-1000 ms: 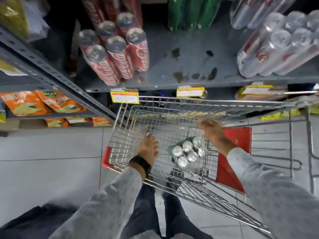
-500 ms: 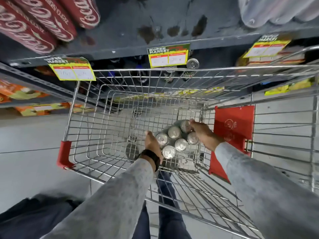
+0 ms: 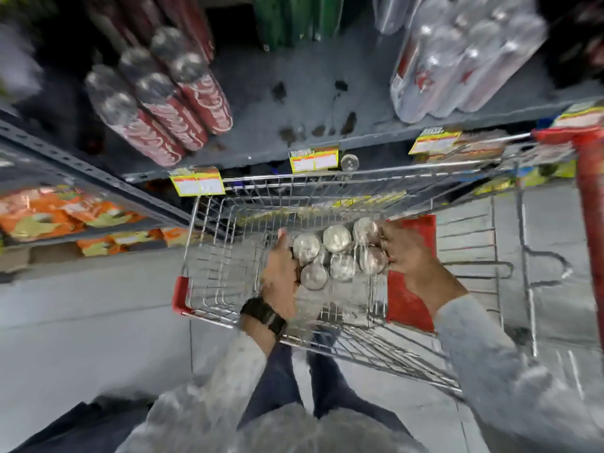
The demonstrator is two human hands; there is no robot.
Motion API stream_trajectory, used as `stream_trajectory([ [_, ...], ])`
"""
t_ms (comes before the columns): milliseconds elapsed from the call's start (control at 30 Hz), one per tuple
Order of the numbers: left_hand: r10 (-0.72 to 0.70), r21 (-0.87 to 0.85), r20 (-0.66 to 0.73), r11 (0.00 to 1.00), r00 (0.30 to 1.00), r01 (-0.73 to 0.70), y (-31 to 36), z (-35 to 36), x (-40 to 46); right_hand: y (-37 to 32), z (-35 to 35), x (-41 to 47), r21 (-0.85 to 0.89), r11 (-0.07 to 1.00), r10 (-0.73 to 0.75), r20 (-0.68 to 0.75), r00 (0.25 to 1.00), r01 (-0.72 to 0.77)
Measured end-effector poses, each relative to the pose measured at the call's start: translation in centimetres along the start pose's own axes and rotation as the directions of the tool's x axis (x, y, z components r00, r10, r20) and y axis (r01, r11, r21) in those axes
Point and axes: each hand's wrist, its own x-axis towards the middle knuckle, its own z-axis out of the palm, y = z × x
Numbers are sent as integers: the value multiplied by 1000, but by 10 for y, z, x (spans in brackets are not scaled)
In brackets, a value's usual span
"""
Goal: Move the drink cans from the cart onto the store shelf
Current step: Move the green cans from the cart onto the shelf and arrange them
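Observation:
A pack of several silver-topped drink cans (image 3: 338, 253) is held up inside the wire cart (image 3: 228, 256), its tops level with the cart's upper part. My left hand (image 3: 279, 276), with a black watch at the wrist, grips the pack's left side. My right hand (image 3: 408, 256) grips its right side. Above the cart runs the grey store shelf (image 3: 287, 103), with a bare stained stretch in its middle. The frame is blurred by motion.
Red cans (image 3: 163, 103) stand on the shelf's left, a wrapped pack of silver cans (image 3: 464, 57) on its right, green bottles (image 3: 291, 18) at the back. Yellow price tags (image 3: 314, 160) hang on the shelf edge. Orange snack bags (image 3: 55, 214) fill a lower shelf at left.
Both hands closed on the sides of the can pack at the cart's bottom and have lifted it upward. The view has tilted up toward the shelf.

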Motion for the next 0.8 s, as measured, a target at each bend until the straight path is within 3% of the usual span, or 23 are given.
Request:
stream_trajectory([
  [200,222,-142,50,967,974,-213,71,-12,-76,-91,-21,-106,117,974,-188,-45,981,192],
  [367,374,-173,70,917,925,-358,148,-10,-88,-183,-23,-108,23,946,-320,-55,946,322],
  [600,373,-206,70,913,925,-352,233,11,-61,-289,5,-42,-119,914,-399,-98,912,388],
  [800,318,-210,97,933,943,-293,258,28,-35,-314,22,3,-211,905,-397,-107,912,370],
])
